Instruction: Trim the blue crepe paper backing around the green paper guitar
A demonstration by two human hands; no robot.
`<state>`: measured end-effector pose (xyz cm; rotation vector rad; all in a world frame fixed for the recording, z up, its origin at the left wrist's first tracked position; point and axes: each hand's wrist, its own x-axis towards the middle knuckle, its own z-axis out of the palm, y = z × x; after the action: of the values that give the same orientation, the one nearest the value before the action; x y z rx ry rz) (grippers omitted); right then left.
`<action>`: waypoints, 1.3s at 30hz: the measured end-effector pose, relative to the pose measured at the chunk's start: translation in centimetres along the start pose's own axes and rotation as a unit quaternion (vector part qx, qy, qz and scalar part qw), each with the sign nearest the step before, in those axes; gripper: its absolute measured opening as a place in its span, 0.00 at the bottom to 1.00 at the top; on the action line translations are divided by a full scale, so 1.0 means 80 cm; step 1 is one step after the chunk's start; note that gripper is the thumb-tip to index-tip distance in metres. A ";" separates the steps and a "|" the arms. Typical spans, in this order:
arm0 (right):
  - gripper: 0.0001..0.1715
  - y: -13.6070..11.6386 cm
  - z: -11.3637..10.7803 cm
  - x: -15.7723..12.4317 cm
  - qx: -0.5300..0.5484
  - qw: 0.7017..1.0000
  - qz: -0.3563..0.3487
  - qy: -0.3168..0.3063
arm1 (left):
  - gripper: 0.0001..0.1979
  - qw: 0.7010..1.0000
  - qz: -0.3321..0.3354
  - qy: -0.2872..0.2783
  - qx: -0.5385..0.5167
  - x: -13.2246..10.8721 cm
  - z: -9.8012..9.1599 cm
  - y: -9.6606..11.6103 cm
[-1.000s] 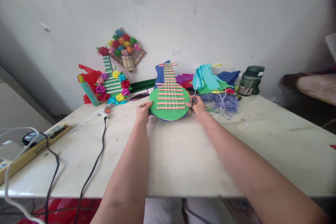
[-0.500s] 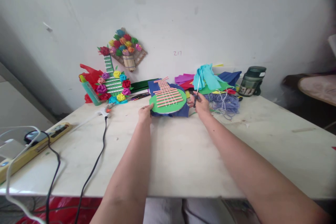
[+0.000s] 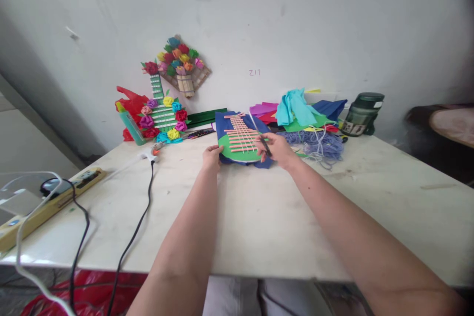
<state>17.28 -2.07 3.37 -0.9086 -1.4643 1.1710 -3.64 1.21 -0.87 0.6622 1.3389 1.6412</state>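
Note:
A paper guitar [image 3: 240, 141], green and blue with pink strips and white strings, lies flat on the white table [image 3: 259, 207] near its far side. My left hand [image 3: 212, 156] pinches the guitar's left edge. My right hand [image 3: 276, 150] is closed round a pair of scissors [image 3: 259, 136], whose blades point up and left over the guitar's right side.
Behind lie coloured paper sheets [image 3: 296, 111], a heap of purple yarn [image 3: 318, 143] and a dark green jar [image 3: 361, 113]. A paper flower guitar [image 3: 163, 116] and a flower bouquet [image 3: 181, 66] lean on the wall. A glue gun [image 3: 150, 154], black cable and a power strip [image 3: 52, 202] sit left.
The guitar went from tilted upright to lying flat on the table. My right hand moved left with the scissors, over the guitar's right side.

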 end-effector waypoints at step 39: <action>0.18 0.034 0.018 0.005 -0.427 0.877 -0.155 0.156 | 0.07 0.953 -0.141 -0.159 -0.214 -0.035 0.046 -0.008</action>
<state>15.68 -1.30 0.84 -1.3020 -1.7757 0.0729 0.93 0.53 -0.10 0.4280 0.7696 1.4516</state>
